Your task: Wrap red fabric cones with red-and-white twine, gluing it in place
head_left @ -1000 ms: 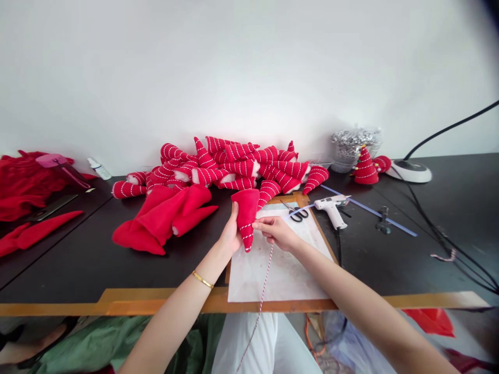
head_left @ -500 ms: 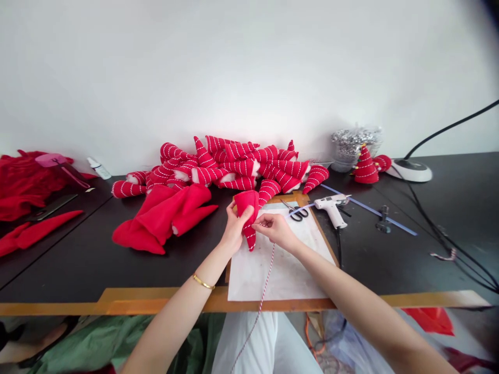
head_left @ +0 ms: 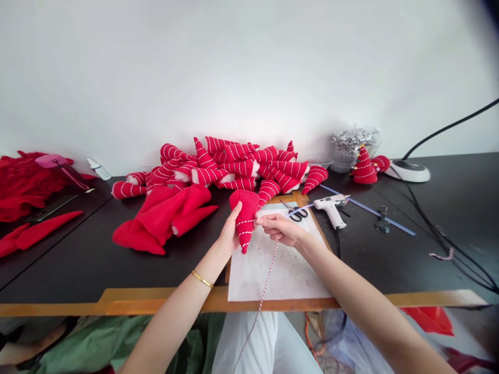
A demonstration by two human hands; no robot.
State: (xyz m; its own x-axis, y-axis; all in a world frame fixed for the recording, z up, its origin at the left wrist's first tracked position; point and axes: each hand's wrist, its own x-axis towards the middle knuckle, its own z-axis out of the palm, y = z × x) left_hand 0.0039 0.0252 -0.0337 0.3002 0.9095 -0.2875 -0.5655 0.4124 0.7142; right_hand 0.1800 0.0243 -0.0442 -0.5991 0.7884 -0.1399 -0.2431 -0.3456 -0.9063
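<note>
A red felt cone [head_left: 246, 208] points tip down above the white sheet [head_left: 280, 280], with stripes of cord around its lower part. My left hand [head_left: 231, 228] is closed on the cone's left side, thumb on its front. At the cone's right side my right hand [head_left: 278, 228] pinches the red-and-white cord [head_left: 268, 278], which runs from the cone to the fingers and hangs down past the table edge over my lap. Scissors [head_left: 297, 213] with black handles lie just beyond my right hand, at the sheet's top.
Striped red cones [head_left: 234, 166] are heaped along the wall. Plain red felt pieces [head_left: 163, 215] lie left of my hands. To the right are a white glue gun [head_left: 331, 208] with its cable, a blue stick [head_left: 382, 214], a decorated cone [head_left: 365, 167] and a lamp base [head_left: 411, 170].
The cone has turned in my left hand, and its tip has shifted left. My right hand has moved slightly right with the cord, and more stripes show on the cone's front.
</note>
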